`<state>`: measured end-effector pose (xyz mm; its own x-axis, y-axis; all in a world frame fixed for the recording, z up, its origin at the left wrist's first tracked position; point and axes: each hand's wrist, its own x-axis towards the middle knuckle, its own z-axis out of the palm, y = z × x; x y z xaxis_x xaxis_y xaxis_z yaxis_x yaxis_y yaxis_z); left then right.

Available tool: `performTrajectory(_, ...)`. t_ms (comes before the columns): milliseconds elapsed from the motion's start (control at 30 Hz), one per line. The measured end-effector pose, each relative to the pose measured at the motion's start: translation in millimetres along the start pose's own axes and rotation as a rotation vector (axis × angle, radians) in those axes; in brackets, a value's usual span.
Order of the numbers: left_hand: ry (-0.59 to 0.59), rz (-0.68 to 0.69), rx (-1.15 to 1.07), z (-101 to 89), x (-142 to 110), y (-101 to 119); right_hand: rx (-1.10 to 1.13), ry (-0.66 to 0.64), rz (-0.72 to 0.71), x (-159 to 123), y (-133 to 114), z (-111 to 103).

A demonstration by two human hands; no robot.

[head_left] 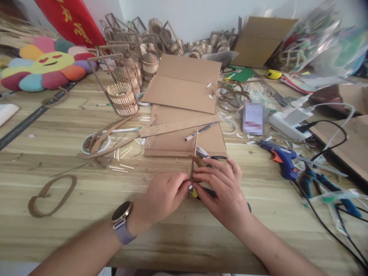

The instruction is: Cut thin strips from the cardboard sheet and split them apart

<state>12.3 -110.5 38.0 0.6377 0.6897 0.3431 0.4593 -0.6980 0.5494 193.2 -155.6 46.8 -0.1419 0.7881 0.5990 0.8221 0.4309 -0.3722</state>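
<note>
My left hand (161, 197) pinches the near end of a narrow cardboard strip (192, 168) that stands on edge, its corrugated side showing. From the other side the fingers of my right hand (222, 191) close on the same strip. A curled brown paper band (196, 160) rises beside it, partly hidden by the right fingers. Beneath the right hand lies a yellow and black tool (195, 193), mostly covered. Just beyond the fingers, scissors or pliers with pale metal (202, 151) rest by the cardboard sheets (184, 82). A pen (200, 131) lies on the cardboard.
Small lidded stick baskets with tall handles (123, 99) stand at the back left. A blue glue gun (280, 155), blue-handled pliers (330, 188), cables and a white power strip (290, 124) lie right. Loose sticks (122, 168), tape rolls and a brown band loop (51, 195) lie left.
</note>
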Motion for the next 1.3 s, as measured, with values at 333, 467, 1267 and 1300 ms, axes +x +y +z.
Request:
performTrajectory(333, -0.013, 0.083, -0.059, -4.3, 2, 0, 0.124, -0.039, -0.001, -2, 5, -1)
performTrajectory(467, -0.019, 0.116, -0.098, -4.8, 3, -3, 0.127, -0.018, -0.003, -3, 5, -1)
performTrajectory(1267, 0.045, 0.185, 0.178, 5.9, 0, -2, 0.031, 0.015, 0.053, -4, 0, 2)
performTrajectory(1300, 0.032, 0.164, 0.165, 5.9, -1, -1, 0.023, 0.024, 0.050, -3, 0, 3)
